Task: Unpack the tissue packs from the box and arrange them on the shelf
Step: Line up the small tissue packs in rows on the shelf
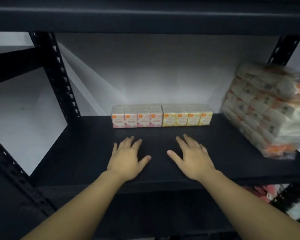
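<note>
1. A black shelf (87, 153) of a dark metal rack is seen from above and in front, with a second black board (145, 16) spanning the top of the view.
2. Slotted black uprights are seen at the left (59, 78) and at the right rear (282, 49) of the rack, and a pale grey wall (145, 70) is seen behind it.
3. The room is dimly lit, with the brightest patch thrown on the wall just above the shelf's back edge.
4. Two tissue packs are stood side by side at the back of the shelf, touching each other: a pink pack (137, 116) on the left and a yellow pack (187, 116) on the right.
5. Each pack is seen as a row of four small units under a clear wrap, with an orange mark on each front face.
6. A larger plastic-wrapped bundle of tissue packs (267, 110) is stacked at the right end of the shelf, well apart from the two small packs; its outline is blurred.
7. The left hand (128, 158) is held flat over the shelf with fingers spread, nothing being grasped.
8. The right hand (192, 158) is likewise released, fingers spread, just in front of the small packs and apart from them.
9. Blurred red and white items (267, 196) are seen below the shelf at the lower right; what they are cannot be told.
</note>
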`<action>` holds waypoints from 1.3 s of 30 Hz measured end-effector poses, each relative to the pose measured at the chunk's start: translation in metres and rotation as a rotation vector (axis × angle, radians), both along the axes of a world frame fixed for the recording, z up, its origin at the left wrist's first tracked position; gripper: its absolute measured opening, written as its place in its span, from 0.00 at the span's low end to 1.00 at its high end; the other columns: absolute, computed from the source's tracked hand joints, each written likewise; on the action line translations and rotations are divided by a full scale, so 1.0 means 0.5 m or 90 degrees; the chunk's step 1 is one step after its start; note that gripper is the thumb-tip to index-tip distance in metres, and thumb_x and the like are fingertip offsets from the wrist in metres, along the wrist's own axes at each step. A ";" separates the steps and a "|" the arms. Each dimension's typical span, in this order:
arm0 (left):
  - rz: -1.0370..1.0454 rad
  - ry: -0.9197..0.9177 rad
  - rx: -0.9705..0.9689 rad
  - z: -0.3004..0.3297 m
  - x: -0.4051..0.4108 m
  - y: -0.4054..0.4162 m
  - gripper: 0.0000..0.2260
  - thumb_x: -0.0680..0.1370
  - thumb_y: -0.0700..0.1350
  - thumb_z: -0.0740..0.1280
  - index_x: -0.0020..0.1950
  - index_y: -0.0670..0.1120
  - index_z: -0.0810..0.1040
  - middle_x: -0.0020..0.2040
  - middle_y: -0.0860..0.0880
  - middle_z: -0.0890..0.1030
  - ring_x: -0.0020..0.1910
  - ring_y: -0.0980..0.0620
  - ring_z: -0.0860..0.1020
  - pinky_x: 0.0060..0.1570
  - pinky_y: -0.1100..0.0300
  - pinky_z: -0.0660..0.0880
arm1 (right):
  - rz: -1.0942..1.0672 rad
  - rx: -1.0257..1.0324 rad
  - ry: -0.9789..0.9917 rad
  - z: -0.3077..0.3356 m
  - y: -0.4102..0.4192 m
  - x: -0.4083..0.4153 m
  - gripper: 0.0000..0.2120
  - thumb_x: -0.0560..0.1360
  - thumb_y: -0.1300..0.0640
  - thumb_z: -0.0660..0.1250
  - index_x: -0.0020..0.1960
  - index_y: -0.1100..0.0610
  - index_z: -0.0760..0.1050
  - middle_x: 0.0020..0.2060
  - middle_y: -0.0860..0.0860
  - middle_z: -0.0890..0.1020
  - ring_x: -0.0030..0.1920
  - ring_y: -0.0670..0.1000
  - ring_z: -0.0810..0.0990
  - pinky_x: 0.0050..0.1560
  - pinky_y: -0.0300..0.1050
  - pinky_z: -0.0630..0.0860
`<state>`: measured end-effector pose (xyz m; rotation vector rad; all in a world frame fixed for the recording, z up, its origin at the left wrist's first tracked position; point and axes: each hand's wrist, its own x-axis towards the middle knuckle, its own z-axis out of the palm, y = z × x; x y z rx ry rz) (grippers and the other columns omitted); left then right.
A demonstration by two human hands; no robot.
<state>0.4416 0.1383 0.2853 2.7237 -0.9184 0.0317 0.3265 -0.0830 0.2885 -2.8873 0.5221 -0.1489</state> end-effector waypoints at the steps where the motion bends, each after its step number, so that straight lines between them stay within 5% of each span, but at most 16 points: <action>1: 0.000 0.017 -0.001 -0.008 -0.014 0.010 0.35 0.81 0.70 0.56 0.84 0.54 0.57 0.84 0.48 0.57 0.83 0.47 0.53 0.82 0.43 0.47 | -0.007 0.015 0.017 -0.005 0.007 -0.014 0.40 0.80 0.26 0.43 0.85 0.48 0.53 0.84 0.51 0.54 0.83 0.52 0.50 0.82 0.58 0.48; 8: -0.002 0.007 0.023 -0.028 -0.115 0.065 0.32 0.84 0.67 0.47 0.85 0.53 0.53 0.85 0.50 0.51 0.84 0.51 0.47 0.82 0.46 0.43 | 0.023 0.005 0.072 -0.022 0.037 -0.098 0.40 0.81 0.28 0.40 0.85 0.48 0.47 0.85 0.49 0.46 0.84 0.50 0.42 0.83 0.58 0.41; 18: 0.009 -0.072 0.014 -0.132 -0.362 0.129 0.38 0.82 0.64 0.61 0.85 0.52 0.47 0.85 0.48 0.42 0.84 0.49 0.41 0.79 0.40 0.37 | 0.102 -0.010 -0.075 -0.117 0.108 -0.330 0.37 0.82 0.29 0.45 0.84 0.48 0.55 0.84 0.48 0.50 0.84 0.48 0.46 0.82 0.56 0.43; 25: 0.032 0.106 0.061 -0.294 -0.467 0.172 0.37 0.82 0.64 0.60 0.85 0.53 0.50 0.85 0.49 0.48 0.84 0.49 0.45 0.81 0.41 0.42 | 0.122 0.078 0.078 -0.276 0.130 -0.440 0.37 0.82 0.30 0.51 0.85 0.47 0.50 0.84 0.48 0.51 0.83 0.50 0.50 0.82 0.55 0.50; 30: 0.043 0.221 0.121 -0.449 -0.505 0.207 0.36 0.82 0.66 0.59 0.85 0.53 0.51 0.85 0.50 0.52 0.84 0.48 0.49 0.81 0.43 0.44 | 0.078 0.136 0.177 -0.431 0.156 -0.479 0.35 0.82 0.32 0.54 0.84 0.48 0.56 0.83 0.49 0.58 0.82 0.53 0.58 0.78 0.54 0.58; 35: 0.062 0.304 0.165 -0.658 -0.520 0.248 0.45 0.70 0.73 0.46 0.83 0.53 0.60 0.80 0.47 0.65 0.78 0.45 0.63 0.78 0.45 0.58 | 0.028 0.213 0.275 -0.640 0.196 -0.503 0.39 0.79 0.28 0.51 0.81 0.50 0.62 0.79 0.50 0.68 0.78 0.54 0.66 0.75 0.52 0.66; 39: 0.125 0.424 0.156 -0.846 -0.513 0.275 0.40 0.76 0.69 0.59 0.83 0.50 0.60 0.77 0.47 0.68 0.75 0.44 0.66 0.74 0.49 0.65 | -0.008 0.279 0.334 -0.828 0.229 -0.507 0.31 0.81 0.35 0.60 0.79 0.49 0.66 0.74 0.49 0.73 0.73 0.53 0.71 0.68 0.49 0.70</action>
